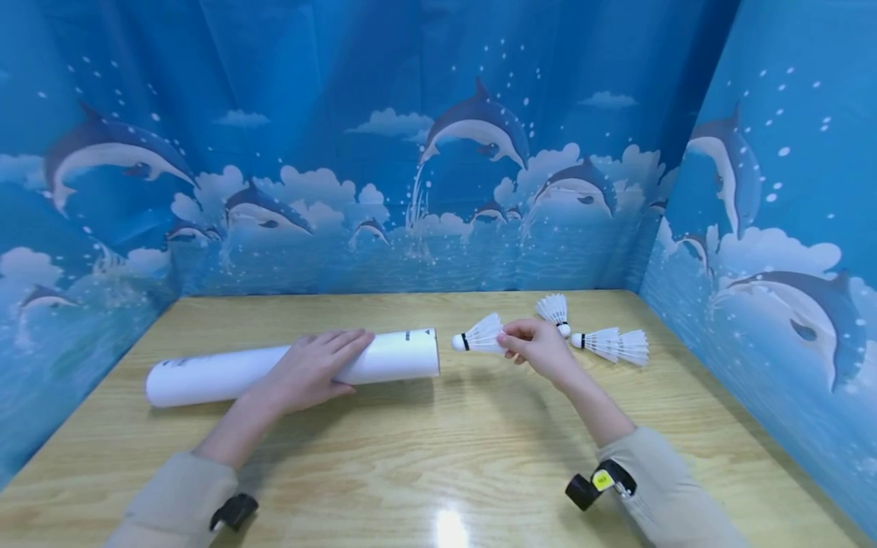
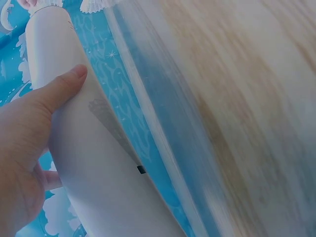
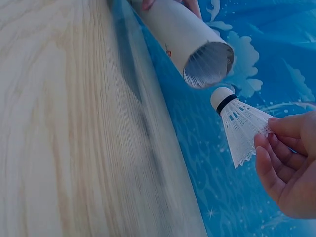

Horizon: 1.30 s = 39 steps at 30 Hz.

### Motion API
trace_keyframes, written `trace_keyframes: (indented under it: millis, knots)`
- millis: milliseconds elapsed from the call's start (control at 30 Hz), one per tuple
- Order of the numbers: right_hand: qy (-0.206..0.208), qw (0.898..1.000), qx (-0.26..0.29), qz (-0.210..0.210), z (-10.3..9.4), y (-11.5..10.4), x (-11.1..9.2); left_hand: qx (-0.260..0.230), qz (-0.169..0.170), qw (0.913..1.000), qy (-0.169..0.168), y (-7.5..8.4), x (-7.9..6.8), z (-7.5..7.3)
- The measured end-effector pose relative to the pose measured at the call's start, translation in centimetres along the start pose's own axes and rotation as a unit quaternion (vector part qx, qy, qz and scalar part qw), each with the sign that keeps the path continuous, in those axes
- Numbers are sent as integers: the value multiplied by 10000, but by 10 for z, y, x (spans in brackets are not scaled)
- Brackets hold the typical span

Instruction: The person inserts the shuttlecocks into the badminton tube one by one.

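A long white shuttlecock tube point(image 1: 397, 356) lies on its side, slightly tilted, with its open end facing right. My left hand point(image 1: 317, 371) grips it around the middle; in the left wrist view the thumb point(image 2: 69, 85) lies along one side, with a finger showing beneath. Between thumb and fingers, my right hand point(image 1: 541, 350) pinches the skirt edge of a white shuttlecock point(image 1: 483, 335). Its rounded cork, ringed by a black band, points at the tube mouth point(image 3: 209, 65), a short gap apart. White ribbed skirt shows inside the mouth in the right wrist view.
Behind my right hand lies a shuttlecock point(image 1: 553, 310), and to its right are two nested shuttlecocks point(image 1: 610, 345). All are on the wooden table point(image 1: 411, 464). Blue dolphin-printed curtains point(image 1: 329, 152) border the table at the back and sides.
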State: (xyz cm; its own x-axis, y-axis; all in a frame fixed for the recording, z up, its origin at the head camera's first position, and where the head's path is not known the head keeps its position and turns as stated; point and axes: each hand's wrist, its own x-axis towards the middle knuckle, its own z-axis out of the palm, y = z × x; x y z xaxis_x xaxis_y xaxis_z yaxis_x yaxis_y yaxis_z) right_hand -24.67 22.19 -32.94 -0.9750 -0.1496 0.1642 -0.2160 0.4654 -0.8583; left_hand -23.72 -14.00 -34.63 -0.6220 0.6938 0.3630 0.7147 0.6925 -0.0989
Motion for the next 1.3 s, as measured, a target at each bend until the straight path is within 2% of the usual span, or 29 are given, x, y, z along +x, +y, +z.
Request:
trace_keyframes:
  millis: [400,600,833,1100,1300]
  knots:
    - [-454,9987,125,-168,34,-9,1,-50,4,10000,64,1,0,0]
    - [-510,9981,215,-262,48,-12,1,-29,0,10000,42,1,0,1]
    - [-396,9976,419,-379,61,-14,0,-58,4,10000,50,1,0,1]
    - [135,9962,608,-611,70,-16,0,-47,16,9999,92,1,-1,0]
    - [315,9954,662,-623,71,-18,-1,-57,18,9999,120,1,0,-1]
